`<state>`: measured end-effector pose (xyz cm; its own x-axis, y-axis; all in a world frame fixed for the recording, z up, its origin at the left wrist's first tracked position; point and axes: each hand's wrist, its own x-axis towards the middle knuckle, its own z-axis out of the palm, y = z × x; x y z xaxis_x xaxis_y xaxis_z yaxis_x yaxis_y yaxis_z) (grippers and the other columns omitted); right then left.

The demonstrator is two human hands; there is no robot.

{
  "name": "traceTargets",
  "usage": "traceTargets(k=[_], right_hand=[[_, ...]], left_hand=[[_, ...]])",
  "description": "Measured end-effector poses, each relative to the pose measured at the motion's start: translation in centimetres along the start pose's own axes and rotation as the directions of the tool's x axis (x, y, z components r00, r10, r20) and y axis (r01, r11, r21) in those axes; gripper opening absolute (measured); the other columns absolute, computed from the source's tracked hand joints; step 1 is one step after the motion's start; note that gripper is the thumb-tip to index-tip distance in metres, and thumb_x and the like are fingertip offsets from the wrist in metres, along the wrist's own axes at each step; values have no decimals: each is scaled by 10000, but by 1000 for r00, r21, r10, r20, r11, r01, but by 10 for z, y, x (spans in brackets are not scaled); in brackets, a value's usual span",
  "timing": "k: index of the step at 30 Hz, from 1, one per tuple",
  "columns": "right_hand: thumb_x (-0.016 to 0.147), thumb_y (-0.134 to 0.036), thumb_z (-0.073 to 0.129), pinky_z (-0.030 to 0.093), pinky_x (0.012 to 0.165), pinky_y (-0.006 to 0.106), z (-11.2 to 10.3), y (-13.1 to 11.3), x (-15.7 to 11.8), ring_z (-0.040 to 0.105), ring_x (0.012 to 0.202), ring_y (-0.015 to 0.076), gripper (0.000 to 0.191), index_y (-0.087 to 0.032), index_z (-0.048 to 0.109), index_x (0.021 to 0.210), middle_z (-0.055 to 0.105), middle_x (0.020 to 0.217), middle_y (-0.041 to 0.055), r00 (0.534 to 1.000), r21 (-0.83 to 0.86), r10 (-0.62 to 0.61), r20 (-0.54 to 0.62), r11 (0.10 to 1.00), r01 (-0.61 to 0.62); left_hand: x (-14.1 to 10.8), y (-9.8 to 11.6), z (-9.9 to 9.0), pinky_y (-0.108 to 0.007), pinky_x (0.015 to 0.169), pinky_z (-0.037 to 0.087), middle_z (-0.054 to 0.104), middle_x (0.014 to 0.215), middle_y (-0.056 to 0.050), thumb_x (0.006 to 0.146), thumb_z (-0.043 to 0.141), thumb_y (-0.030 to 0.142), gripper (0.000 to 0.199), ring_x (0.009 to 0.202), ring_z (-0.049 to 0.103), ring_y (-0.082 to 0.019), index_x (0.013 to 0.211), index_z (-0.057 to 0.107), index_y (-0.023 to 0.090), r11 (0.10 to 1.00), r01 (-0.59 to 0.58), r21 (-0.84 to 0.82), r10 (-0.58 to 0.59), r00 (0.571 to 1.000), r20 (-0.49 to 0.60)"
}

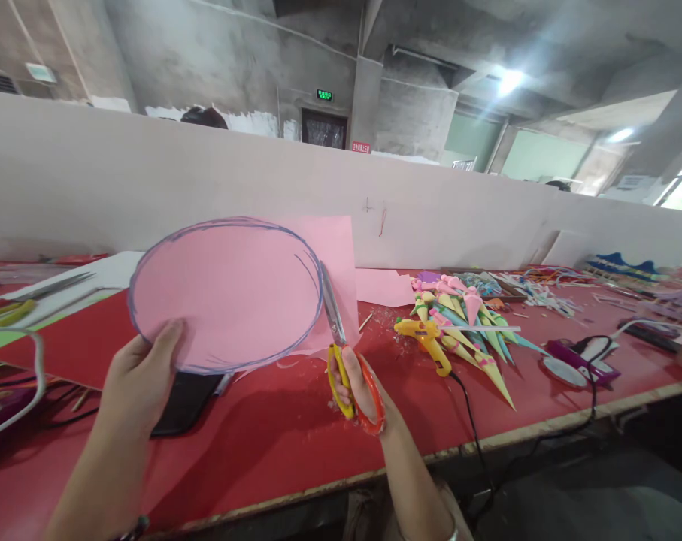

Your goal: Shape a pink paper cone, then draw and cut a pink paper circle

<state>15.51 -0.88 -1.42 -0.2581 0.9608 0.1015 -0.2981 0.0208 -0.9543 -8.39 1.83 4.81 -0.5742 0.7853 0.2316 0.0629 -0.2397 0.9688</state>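
A pink sheet of paper [233, 293] is held up above the table, with a large blue-purple oval drawn on it. Its left and lower edges follow the drawn line, while an uncut corner stands at the upper right. My left hand [149, 361] pinches the sheet at its lower left edge, thumb on the front. In my right hand [359, 383] is a pair of scissors [334, 312] with one yellow and one orange handle loop. Their blades point up along the right side of the oval, at the paper.
On the red table [295, 451], a yellow glue gun [425, 334] lies beside a heap of paper cones [476, 323]. A purple device [583, 361] with cables sits farther right. At left are red card [75, 338] and another pair of scissors [13, 312]. A white partition [250, 176] stands behind.
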Motion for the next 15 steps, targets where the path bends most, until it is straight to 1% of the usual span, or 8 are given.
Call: traceTargets(k=[2, 4, 5, 8, 9, 11, 13, 15], right_hand=[[739, -686, 416, 230, 370, 156, 3, -1, 0, 212, 384, 29, 500, -188, 390, 702, 258, 514, -92, 1000, 11, 2, -14, 1000, -2], [718, -701, 429, 230, 373, 158, 5, -2, 0, 228, 386, 28, 516, -187, 390, 703, 277, 522, -91, 1000, 37, 5, -25, 999, -4], [709, -707, 433, 228, 374, 158, 7, -3, 0, 235, 388, 28, 522, -186, 391, 704, 287, 523, -90, 1000, 47, 5, -28, 999, -3], [704, -712, 435, 223, 380, 158, 9, -5, 0, 241, 388, 31, 527, -187, 391, 703, 287, 501, -94, 1000, 44, 3, -26, 999, -2], [701, -715, 433, 221, 382, 158, 10, -6, -1, 240, 387, 31, 530, -187, 390, 700, 284, 492, -96, 1000, 36, 0, -24, 999, 1], [690, -726, 432, 218, 382, 158, 10, -8, -1, 241, 387, 30, 540, -187, 384, 696, 288, 489, -96, 1000, 27, -9, -24, 1000, 10], [682, -733, 432, 219, 382, 159, 10, -9, -2, 247, 387, 31, 547, -188, 380, 698, 298, 493, -94, 1000, 26, -17, -24, 999, 18], [684, -729, 435, 232, 383, 159, 9, -9, -2, 249, 388, 33, 543, -189, 385, 702, 299, 492, -94, 1000, 36, -15, -26, 999, 16]], left_hand=[[-3, 0, 5, -290, 567, 529, 669, 621, -16, 503, 672, 444, 322, 676, 626, -203, 720, 588, 221, 980, 147, -138, -139, 988, 65], [-8, -1, 7, -331, 589, 547, 691, 665, -60, 420, 720, 483, 402, 727, 634, -253, 704, 617, 219, 955, 276, -105, -246, 940, 237], [-11, -2, 6, -347, 594, 550, 694, 669, -75, 381, 742, 486, 418, 720, 636, -268, 679, 629, 216, 950, 310, -37, -281, 900, 334], [-19, -4, 4, -355, 642, 546, 695, 661, -72, 369, 781, 432, 364, 676, 639, -261, 629, 656, 210, 934, 283, 218, -358, 748, 559], [-21, -4, 4, -344, 657, 541, 693, 652, -66, 395, 781, 414, 333, 671, 639, -249, 628, 663, 206, 930, 238, 280, -363, 721, 590], [-21, -4, 4, -306, 653, 527, 681, 614, -54, 452, 762, 407, 288, 662, 631, -223, 624, 671, 194, 931, 142, 337, -328, 733, 596], [-18, -6, 4, -267, 603, 506, 664, 579, -44, 485, 736, 427, 293, 633, 610, -196, 619, 665, 176, 941, 88, 327, -266, 791, 551], [-13, -9, 4, -241, 560, 479, 656, 582, -31, 501, 714, 448, 327, 599, 585, -167, 644, 655, 160, 954, 95, 286, -222, 862, 455]])
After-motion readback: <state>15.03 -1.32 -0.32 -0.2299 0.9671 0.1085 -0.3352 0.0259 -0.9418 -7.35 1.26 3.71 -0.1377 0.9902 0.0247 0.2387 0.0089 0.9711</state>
